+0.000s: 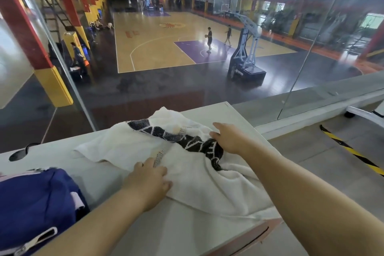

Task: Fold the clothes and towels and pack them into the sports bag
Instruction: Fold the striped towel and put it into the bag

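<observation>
**Inspector:** Where is the towel lying?

**Operator:** I am seeing the towel lying rumpled and unfolded across the right half of the worktop. Its near corner is reaching the front edge. A dark patterned band is running crookedly through the middle.

**Inspector:** What is each hand doing?

**Operator:** I am resting the left hand flat on the near left part of the cloth, fingers straight and lying close together, nothing pinched. I judge it is acting as an anchor so the fabric is not sliding. I am reaching the right hand further out over the band, fingers extended and slightly spread, palm down on the cloth. I cannot tell whether the fingertips are catching an edge.

**Inspector:** Why that arrangement?

**Operator:** In my judgement, I am smoothing the towel before the first fold, one hand pinning and the other flattening the bunched middle.

**Inspector:** And the bag?

**Operator:** The sports bag is sitting at the near left of the worktop, just beside my left forearm and apart from the towel. I judge it is being kept within reach for packing. I cannot tell whether it is standing open.

**Inspector:** Any risk?

**Operator:** The towel's right edge is lying at the rim of the worktop, so a hard sweep may be dragging it off.
</observation>
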`<state>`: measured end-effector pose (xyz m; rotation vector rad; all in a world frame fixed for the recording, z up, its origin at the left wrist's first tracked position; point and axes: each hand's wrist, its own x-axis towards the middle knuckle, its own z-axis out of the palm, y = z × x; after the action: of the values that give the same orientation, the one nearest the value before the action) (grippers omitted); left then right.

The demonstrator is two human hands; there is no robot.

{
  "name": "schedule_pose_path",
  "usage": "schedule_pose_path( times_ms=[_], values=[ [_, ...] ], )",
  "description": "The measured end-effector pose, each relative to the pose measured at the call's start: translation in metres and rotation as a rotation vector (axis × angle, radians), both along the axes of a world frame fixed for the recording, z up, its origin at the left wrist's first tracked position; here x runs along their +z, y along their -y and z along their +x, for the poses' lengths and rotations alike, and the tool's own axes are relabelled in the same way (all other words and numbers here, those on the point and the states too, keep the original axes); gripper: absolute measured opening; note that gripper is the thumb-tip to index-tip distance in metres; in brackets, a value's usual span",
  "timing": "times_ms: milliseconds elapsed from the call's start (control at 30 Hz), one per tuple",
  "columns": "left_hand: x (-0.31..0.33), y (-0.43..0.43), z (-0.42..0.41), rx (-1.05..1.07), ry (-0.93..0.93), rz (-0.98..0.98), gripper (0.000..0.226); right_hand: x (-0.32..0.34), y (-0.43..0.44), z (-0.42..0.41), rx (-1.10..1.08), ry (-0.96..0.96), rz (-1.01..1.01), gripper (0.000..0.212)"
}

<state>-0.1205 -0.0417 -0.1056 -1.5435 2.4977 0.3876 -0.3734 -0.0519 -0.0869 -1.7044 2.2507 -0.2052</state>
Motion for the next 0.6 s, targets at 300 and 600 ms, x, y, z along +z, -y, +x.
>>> schedule_pose_path(
  times_ms=[300, 600],
  values=[
    [0.007, 0.008, 0.038, 0.245, 0.043, -0.044, 0.030, -0.012, 0.007, 0.020, 0.006, 0.012, 0.182, 0.043],
    [0.004, -0.010, 0.040, 0.353, -0.077, -0.057, 0.030, -0.004, -0.030, 0.028, -0.006, 0.151, 0.191, 0.027]
  ],
)
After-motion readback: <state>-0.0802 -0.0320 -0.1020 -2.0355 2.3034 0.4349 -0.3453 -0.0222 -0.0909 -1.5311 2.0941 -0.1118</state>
